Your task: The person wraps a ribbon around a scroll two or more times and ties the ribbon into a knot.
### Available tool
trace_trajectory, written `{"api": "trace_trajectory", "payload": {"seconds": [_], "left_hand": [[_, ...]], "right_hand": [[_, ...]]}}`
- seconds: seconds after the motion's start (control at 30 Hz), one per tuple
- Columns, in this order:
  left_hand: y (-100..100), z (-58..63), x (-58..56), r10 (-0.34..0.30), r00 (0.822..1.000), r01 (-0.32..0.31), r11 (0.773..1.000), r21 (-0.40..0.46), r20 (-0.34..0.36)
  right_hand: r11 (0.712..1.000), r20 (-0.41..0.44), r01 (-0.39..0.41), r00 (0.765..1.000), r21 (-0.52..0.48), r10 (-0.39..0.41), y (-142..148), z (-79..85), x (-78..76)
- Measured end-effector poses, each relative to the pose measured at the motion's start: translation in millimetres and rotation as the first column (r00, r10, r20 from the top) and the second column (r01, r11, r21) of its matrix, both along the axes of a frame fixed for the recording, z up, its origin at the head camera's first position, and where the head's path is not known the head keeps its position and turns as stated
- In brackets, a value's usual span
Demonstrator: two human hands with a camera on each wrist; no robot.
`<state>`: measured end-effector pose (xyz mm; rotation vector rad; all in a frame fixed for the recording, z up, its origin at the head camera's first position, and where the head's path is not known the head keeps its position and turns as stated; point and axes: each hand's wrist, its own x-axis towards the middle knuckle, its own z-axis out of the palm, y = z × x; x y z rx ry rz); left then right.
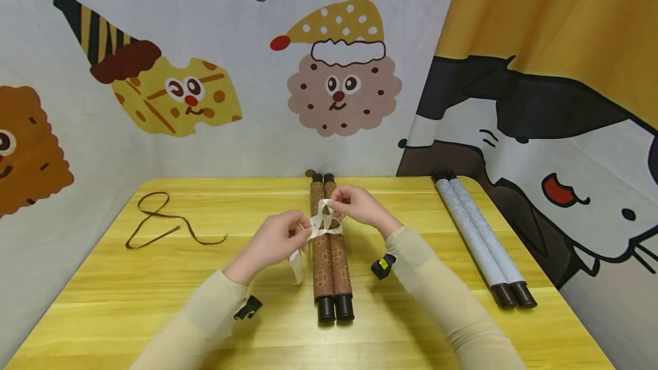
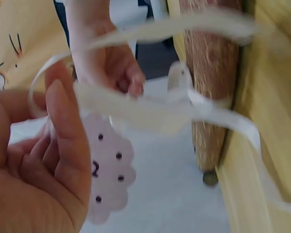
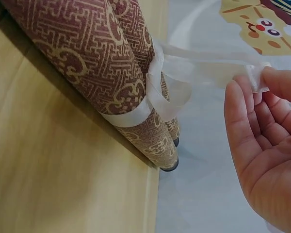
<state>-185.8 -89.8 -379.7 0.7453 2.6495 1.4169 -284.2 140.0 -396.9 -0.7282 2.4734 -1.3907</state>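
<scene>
A brown patterned scroll [image 1: 323, 273], rolled from both ends into two rods with dark end caps, lies lengthwise on the table. A white ribbon [image 3: 128, 117] wraps round its middle, with loops rising above it. My left hand [image 1: 277, 237], left of the scroll, pinches one part of the ribbon between thumb and forefinger; a loose tail hangs below that hand. On the other side my right hand [image 1: 358, 205] pinches a ribbon loop above the scroll, seen up close as the right hand [image 3: 269, 131] in the right wrist view. The ribbon [image 2: 136, 109] is blurred in the left wrist view.
A thin brown cord [image 1: 169, 218] lies loosely looped at the table's left. Near the right edge rests a second scroll [image 1: 475, 233], light blue-grey with dark ends. The wooden table [image 1: 231, 313] meets a cartoon-printed wall cloth [image 1: 205, 153] at the back.
</scene>
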Motion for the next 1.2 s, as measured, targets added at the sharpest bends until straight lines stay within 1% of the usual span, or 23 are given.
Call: {"api": "trace_trajectory", "payload": {"seconds": [0.07,0.1,0.13,0.23,0.33,0.4,0.47,0.5,0.53,0.57,0.63,0.67,0.7,0.73,0.77,0.8,0.87,0.9,1.03,1.13,1.2], "left_hand": [[7.6,0.3,0.4,0.023,1.0,-0.024,0.995,0.096,0.014],[11.5,0.4,0.3,0.034,0.999,-0.037,0.989,0.146,0.026],[15.4,0.6,0.2,0.04,0.998,-0.048,0.978,0.201,0.042],[27.3,0.3,-1.5,0.048,0.996,-0.07,0.942,0.327,0.075],[40.2,0.1,-3.0,0.045,0.996,-0.072,0.911,0.406,0.075],[48.9,-0.5,-3.6,0.048,0.997,-0.068,0.895,0.44,0.057],[57.3,-0.9,-3.4,0.065,0.997,-0.072,0.882,0.465,0.03],[61.1,-1.2,-3.1,0.074,0.997,-0.069,0.884,0.463,0.008],[64.1,-1.8,-2.6,0.085,0.996,-0.067,0.898,0.434,-0.023],[66.1,-3.2,-1.8,0.088,0.994,-0.056,0.92,0.389,-0.065],[67.9,-6.2,0.3,0.077,0.987,-0.037,0.965,0.259,-0.144],[67.5,-8.2,1.3,0.062,0.98,-0.026,0.982,0.187,-0.19],[66.3,-10.5,1.9,0.046,0.971,-0.019,0.993,0.113,-0.233],[64.3,-13.0,2.3,0.032,0.964,-0.018,0.998,0.054,-0.265],[61.9,-15.8,2.2,0.024,0.959,-0.018,1.0,0.025,-0.281],[59.4,-17.3,1.8,0.031,0.958,-0.03,1.0,0.006,-0.284],[53.4,-19.1,-0.5,0.058,0.958,-0.058,0.998,0.007,-0.282],[50.1,-19.2,-2.4,0.075,0.96,-0.074,0.997,0.016,-0.268],[35.7,-15.2,-11.9,0.147,0.967,-0.139,0.989,0.052,-0.208],[25.4,-11.8,-21.7,0.196,0.962,-0.189,0.98,0.055,-0.189],[19.4,-9.5,-28.7,0.215,0.957,-0.21,0.977,0.047,-0.195]], "right_hand": [[1.0,0.009,-0.02,1.0,0.0,0.02,0.6,1.7,-1.8],[1.0,0.015,-0.026,1.0,0.002,0.026,1.0,2.8,-3.0],[0.999,0.018,-0.033,0.999,0.006,0.032,1.4,3.9,-4.2],[0.999,0.041,-0.045,0.998,0.015,0.045,2.8,7.9,-7.6],[0.997,0.056,-0.063,0.997,0.035,0.061,5.6,12.0,-10.9],[0.996,0.064,-0.077,0.995,0.043,0.074,7.8,14.4,-12.5],[0.995,0.065,-0.088,0.994,0.051,0.085,9.8,15.9,-14.5],[0.994,0.061,-0.091,0.994,0.059,0.087,10.7,16.2,-15.7],[0.994,0.062,-0.094,0.994,0.064,0.09,11.7,16.4,-16.9],[0.993,0.069,-0.102,0.993,0.061,0.097,12.5,16.6,-17.8],[0.992,0.089,-0.116,0.99,0.046,0.112,14.2,16.2,-19.7],[0.992,0.098,-0.122,0.988,0.041,0.117,15.1,16.2,-20.2],[0.991,0.109,-0.128,0.986,0.032,0.123,15.9,16.3,-20.4],[0.991,0.128,-0.131,0.984,0.018,0.127,16.4,16.5,-20.3],[0.991,0.139,-0.134,0.981,0.008,0.131,16.6,16.6,-20.0],[0.991,0.143,-0.134,0.981,0.006,0.132,16.6,16.8,-19.8],[0.991,0.144,-0.135,0.981,0.009,0.132,15.9,17.7,-18.7],[0.991,0.144,-0.136,0.981,0.009,0.133,15.1,18.1,-18.1],[0.99,0.138,-0.144,0.98,0.003,0.143,12.3,19.0,-15.5],[0.989,0.126,-0.147,0.981,-0.005,0.146,10.7,18.4,-13.9],[0.989,0.115,-0.147,0.982,-0.006,0.147,9.5,18.6,-12.7]]}}
